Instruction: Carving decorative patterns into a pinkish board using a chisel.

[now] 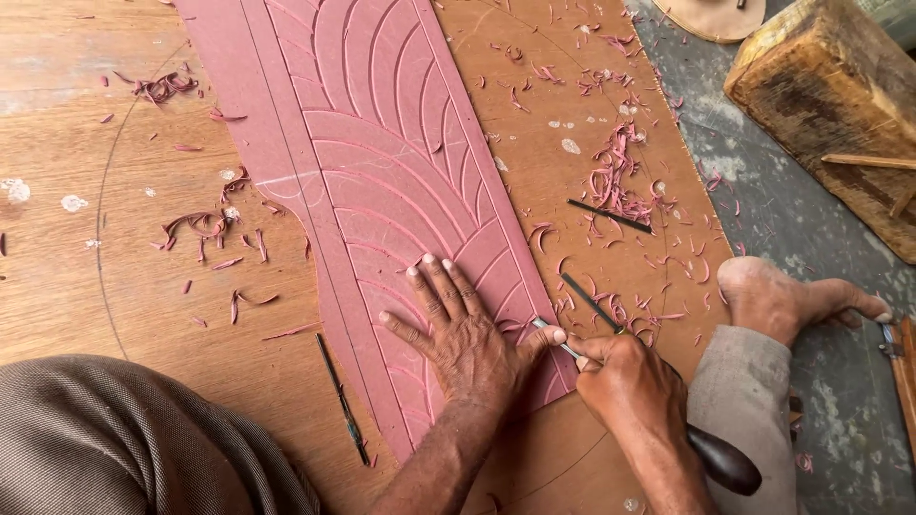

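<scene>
- The left hand [458, 329] lies flat on the long reddish-pink panel [382, 172], fingers [425, 286] spread wide, the thumb stretched out towards the tool's tip.
- The right hand [625, 381] has its fingers wrapped tight round a carving gouge [563, 345]; the metal tip meets the panel's right edge just beside the left thumb, and the dark rounded handle [720, 458] pokes out behind the wrist.
- The panel runs slantwise across a brown wooden board [124, 286] and bears curved, fan-like grooves.
- Pink shavings [615, 176] lie scattered on both sides of it.
- Thin dark tools lie near: one [343, 401] left of the panel, one [611, 216] among the shavings.
- A bare foot [782, 300] rests right of the hands, a wooden block [830, 105] beyond it.
</scene>
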